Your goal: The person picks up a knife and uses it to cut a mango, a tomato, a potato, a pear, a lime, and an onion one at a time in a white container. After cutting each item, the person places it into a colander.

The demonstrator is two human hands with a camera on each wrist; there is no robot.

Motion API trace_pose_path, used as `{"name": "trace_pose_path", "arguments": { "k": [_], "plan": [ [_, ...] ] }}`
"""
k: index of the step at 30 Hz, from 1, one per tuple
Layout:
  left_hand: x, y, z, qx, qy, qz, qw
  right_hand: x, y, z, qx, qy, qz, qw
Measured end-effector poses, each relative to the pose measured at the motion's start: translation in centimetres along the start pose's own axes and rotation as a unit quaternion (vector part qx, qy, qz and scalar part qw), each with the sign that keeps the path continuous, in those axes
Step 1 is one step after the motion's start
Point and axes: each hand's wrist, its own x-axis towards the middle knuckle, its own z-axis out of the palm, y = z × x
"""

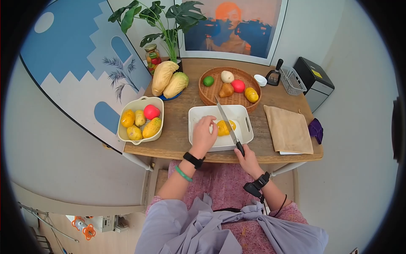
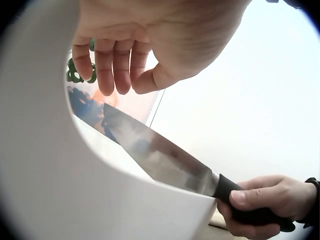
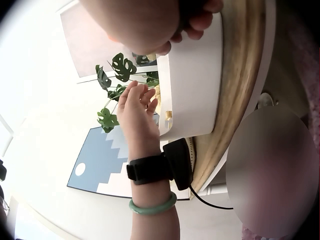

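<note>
The right hand (image 1: 248, 161) grips a knife (image 1: 230, 127) over yellow fruit (image 1: 221, 129); left hand (image 1: 204, 134) loose, empty; any cutting done is hard to make out.

Knife handle (image 1: 240, 148): black | bin (image 1: 193, 116): white | cloth (image 1: 288, 129): tan

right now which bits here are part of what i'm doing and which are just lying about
In use, by the look of it:
- knife, in your right hand
- yellow produce, beside your left hand
- white tray, holding the produce

Apparently just lying about:
- folded cloth
- black scoop
- potted plant
- jar

Can't tell:
- fruit in the wicker basket
</note>
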Motion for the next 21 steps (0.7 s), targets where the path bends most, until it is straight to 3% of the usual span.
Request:
{"name": "trace_pose_path", "arguments": {
  "k": [2, 3, 7, 9, 21],
  "plan": [
    [0.8, 0.0, -2.4, 0.159, 0.036, 0.091, 0.982, -0.3, 0.0, 0.1, 0.007, -0.005, 0.001, 1.0],
    [0.9, -0.5, -3.1, 0.161, 0.035, 0.09, 0.982, -0.3, -0.4, 0.0, 0.004, -0.004, 0.005, 1.0],
    [0.8, -5.2, -3.2, 0.174, 0.07, 0.026, 0.982, -0.2, -0.6, 0.7, -0.002, -0.01, 0.003, 1.0],
    [0.2, -6.3, -2.4, 0.07, 0.107, -0.065, 0.99, 0.0, -0.4, 1.1, 0.001, -0.009, 0.001, 1.0],
    [0.0, -5.1, -2.7, 0.146, 0.077, -0.096, 0.982, 0.0, -1.7, 1.1, -0.014, -0.034, 0.005, 0.999]
  ]
}}
